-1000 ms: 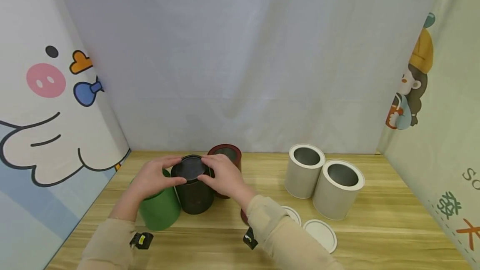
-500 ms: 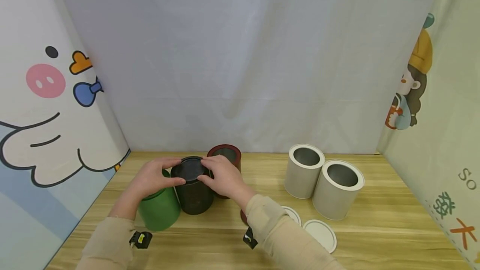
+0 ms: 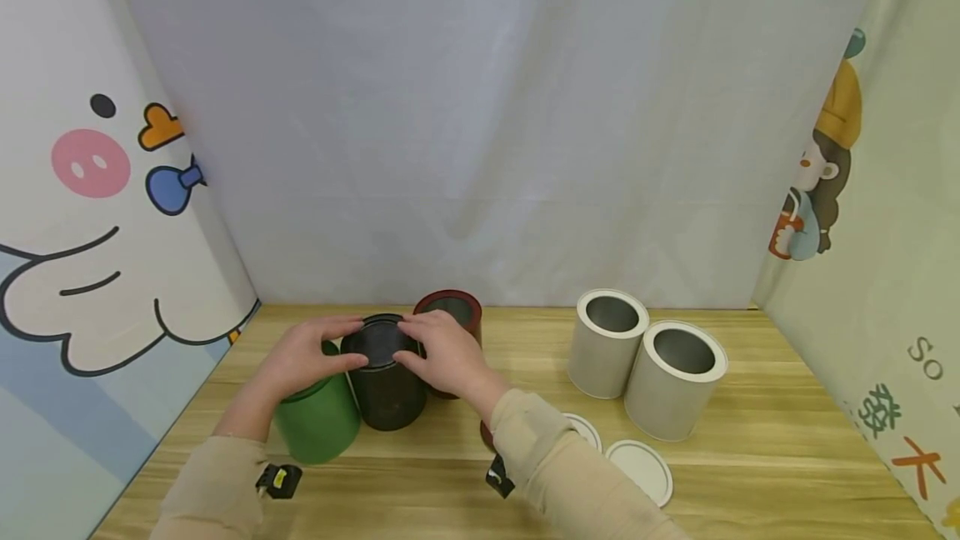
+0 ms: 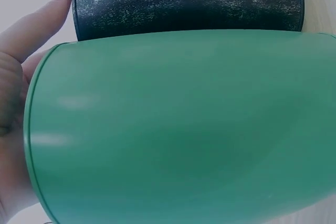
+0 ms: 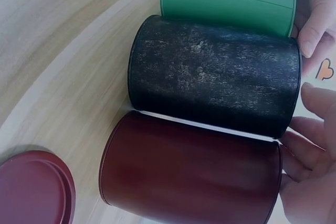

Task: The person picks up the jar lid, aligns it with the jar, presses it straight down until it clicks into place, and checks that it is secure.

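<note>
A black canister (image 3: 390,400) stands upright with its black lid (image 3: 380,342) at the top. My left hand (image 3: 303,358) holds the lid's left edge, thumb in front and fingers behind. Opposite it, my right hand (image 3: 450,354) grips the right edge the same way. The green canister (image 3: 318,425) stands close on the left, under my left hand, its top partly hidden. To the right and slightly behind is an uncovered dark red canister (image 3: 472,311). In the right wrist view the fingertips (image 5: 310,95) of my right hand are at the black canister's rim.
Two white canisters, a rear one (image 3: 600,365) and a front one (image 3: 667,398), stand uncovered at the right. Near them lie white lids, one in front (image 3: 640,473) and one partly under my sleeve (image 3: 588,430). A dark red lid (image 5: 34,192) lies on the wooden table.
The black lid sits slightly lower on its canister than a second ago, with both hands still at its edges. The head view has shifted a little.
</note>
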The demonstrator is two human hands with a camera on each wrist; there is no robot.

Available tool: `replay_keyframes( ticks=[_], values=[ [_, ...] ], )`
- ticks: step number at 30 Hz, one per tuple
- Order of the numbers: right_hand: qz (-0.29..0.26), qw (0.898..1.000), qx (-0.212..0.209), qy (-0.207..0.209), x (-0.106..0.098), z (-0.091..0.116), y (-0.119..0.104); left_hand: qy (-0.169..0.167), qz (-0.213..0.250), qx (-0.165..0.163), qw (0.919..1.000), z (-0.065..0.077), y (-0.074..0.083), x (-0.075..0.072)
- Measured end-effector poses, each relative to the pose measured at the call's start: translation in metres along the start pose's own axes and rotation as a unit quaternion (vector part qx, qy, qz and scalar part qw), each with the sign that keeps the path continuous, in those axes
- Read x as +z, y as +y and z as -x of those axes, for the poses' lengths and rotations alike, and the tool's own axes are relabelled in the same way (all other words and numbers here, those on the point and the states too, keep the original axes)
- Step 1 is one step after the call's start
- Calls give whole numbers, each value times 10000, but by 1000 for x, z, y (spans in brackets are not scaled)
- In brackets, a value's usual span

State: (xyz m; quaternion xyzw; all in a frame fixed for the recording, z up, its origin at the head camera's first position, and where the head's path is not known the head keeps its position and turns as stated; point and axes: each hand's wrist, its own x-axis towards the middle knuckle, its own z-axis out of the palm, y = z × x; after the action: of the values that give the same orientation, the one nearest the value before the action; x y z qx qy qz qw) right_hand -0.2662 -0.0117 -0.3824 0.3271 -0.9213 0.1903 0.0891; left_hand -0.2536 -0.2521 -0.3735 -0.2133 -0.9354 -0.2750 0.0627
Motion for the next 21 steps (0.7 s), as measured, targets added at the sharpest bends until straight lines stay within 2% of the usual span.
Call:
replay_keyframes(
  ticks=[13, 21],
  values=[
    [94, 9999, -62, 0, -3, -7, -5, -162, -160, 202, 9995, -2, 5, -4],
    [259, 9995, 68, -154, -5, -12, -8, -202, -184, 151, 9995, -3, 6, -3]
  ],
)
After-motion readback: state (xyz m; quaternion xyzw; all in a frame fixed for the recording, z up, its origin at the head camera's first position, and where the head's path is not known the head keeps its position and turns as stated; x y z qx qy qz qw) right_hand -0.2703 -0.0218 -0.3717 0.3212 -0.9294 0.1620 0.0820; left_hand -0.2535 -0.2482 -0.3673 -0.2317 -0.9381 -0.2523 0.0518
